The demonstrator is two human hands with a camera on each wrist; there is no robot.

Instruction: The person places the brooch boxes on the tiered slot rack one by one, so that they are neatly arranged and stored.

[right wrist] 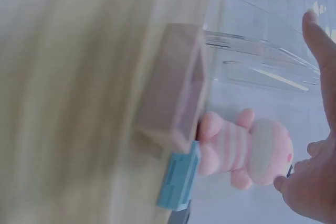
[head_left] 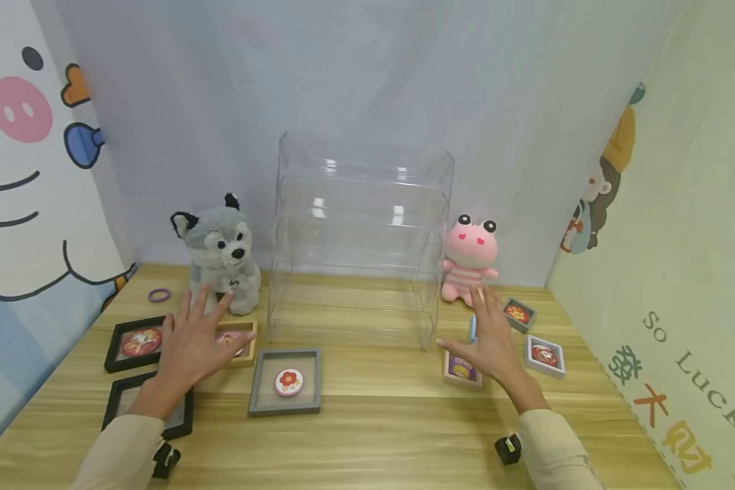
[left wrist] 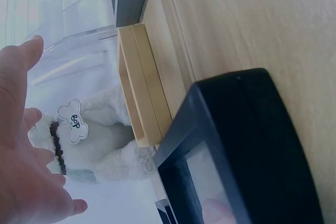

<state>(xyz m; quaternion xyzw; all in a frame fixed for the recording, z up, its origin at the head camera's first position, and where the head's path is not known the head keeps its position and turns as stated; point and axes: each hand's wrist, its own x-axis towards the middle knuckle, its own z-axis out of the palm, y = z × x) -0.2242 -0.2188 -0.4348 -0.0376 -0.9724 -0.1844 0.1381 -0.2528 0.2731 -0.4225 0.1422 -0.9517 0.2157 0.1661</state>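
My left hand (head_left: pixel 191 346) is spread above several shadow-box frames, holding nothing. Beneath or beside it lie a black frame (head_left: pixel 115 350) with a red round badge, a wooden frame (left wrist: pixel 144 85) and another black frame (left wrist: pixel 247 140). The right hand (head_left: pixel 493 344), fingers spread and also holding nothing, hovers over a pink frame (right wrist: pixel 170 87) with a purple picture and a light blue frame (right wrist: pixel 178 182). Between the hands, toward the left, a grey frame (head_left: pixel 284 410) holds a white badge with a red flower (head_left: pixel 289 382). Both palms look apart from the frames.
A clear acrylic tiered rack (head_left: pixel 361 238) stands at the back. A grey plush dog (head_left: pixel 220 245) sits left of it, a pink plush toy (head_left: pixel 470 252) right. A purple ring (head_left: pixel 158 295) lies far left; a dark grey frame (head_left: pixel 519 314) and white frame (head_left: pixel 545 355) lie right.
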